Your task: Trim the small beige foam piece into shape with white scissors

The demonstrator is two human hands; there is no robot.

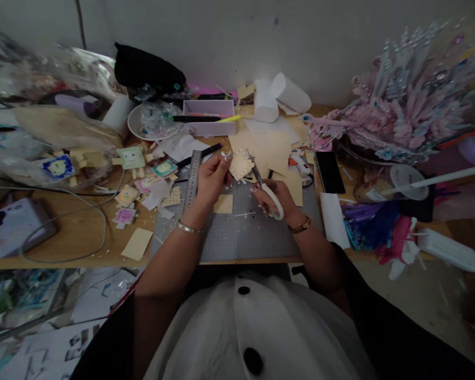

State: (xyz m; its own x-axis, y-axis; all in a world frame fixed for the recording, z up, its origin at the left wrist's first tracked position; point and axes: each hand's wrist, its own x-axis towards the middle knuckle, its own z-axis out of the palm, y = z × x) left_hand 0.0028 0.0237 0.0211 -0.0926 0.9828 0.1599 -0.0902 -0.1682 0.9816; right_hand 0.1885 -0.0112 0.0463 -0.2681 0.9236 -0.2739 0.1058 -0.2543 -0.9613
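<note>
My left hand [214,178] pinches the left edge of a cream paper cutout [241,164] with a scalloped outline and a pattern of rounded shapes. My right hand [276,198] is closed around the white handles of a pair of scissors [272,200]. The scissor blades point up and left, at the right edge of the cutout. Both hands are above a grey cutting mat [241,240]. Between them a small cream card [223,204] lies on the mat, with small white scraps around it. A metal ruler [192,179] lies just left of my left hand.
Small paper figures [131,157] and a purple device [18,227] are at the left. Behind stand a lilac box [209,126] and white rolls [266,100]. On the right are a phone [330,172], a cup with a straw [407,183] and pink beaded decorations [404,111].
</note>
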